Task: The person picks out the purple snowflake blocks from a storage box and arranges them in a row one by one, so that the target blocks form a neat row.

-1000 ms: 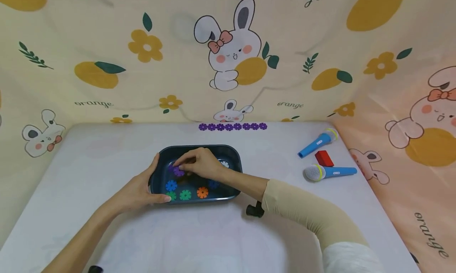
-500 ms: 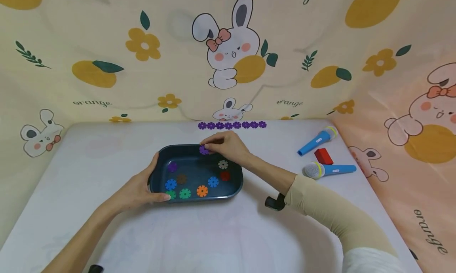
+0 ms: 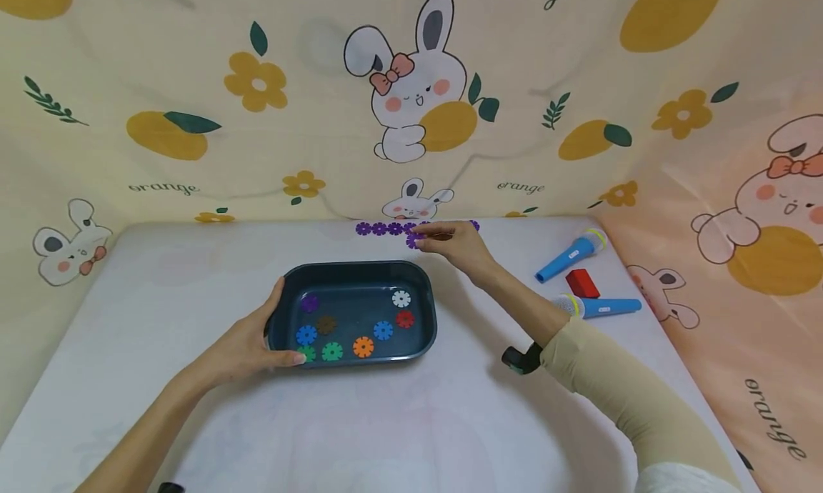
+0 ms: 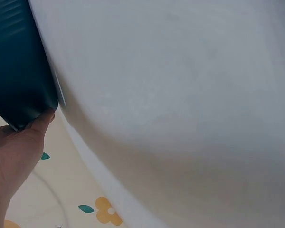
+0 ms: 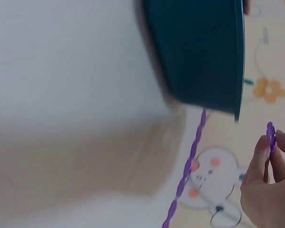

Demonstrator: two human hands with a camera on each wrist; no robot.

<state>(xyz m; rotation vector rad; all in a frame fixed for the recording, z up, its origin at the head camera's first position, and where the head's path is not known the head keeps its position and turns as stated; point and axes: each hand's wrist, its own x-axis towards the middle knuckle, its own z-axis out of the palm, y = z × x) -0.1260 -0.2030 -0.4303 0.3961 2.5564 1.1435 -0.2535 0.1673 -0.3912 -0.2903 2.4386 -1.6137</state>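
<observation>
With thumb and fingers my right hand (image 3: pixel 453 246) pinches a purple snowflake disc (image 5: pixel 271 136), held just in front of a row of purple discs (image 3: pixel 379 229) along the table's back edge. Part of that row is hidden behind the hand. My left hand (image 3: pixel 247 339) grips the left end of a dark blue tray (image 3: pixel 360 363), thumb over the near rim. Inside the tray lie a purple disc (image 3: pixel 310 303), a brown disc (image 3: pixel 326 325), a white disc (image 3: pixel 401 299), a red disc (image 3: pixel 405 319), an orange disc (image 3: pixel 363 347), and blue and green ones.
On the right of the white table (image 3: pixel 398 429) lie two blue toy microphones (image 3: pixel 569 259) with a red block (image 3: pixel 582 283) between them. A patterned cloth (image 3: pixel 308 107) rises behind the table and along its sides.
My right hand has lifted a purple disc out of the tray and carried it right and back to the row. The left hand keeps its hold on the tray.
</observation>
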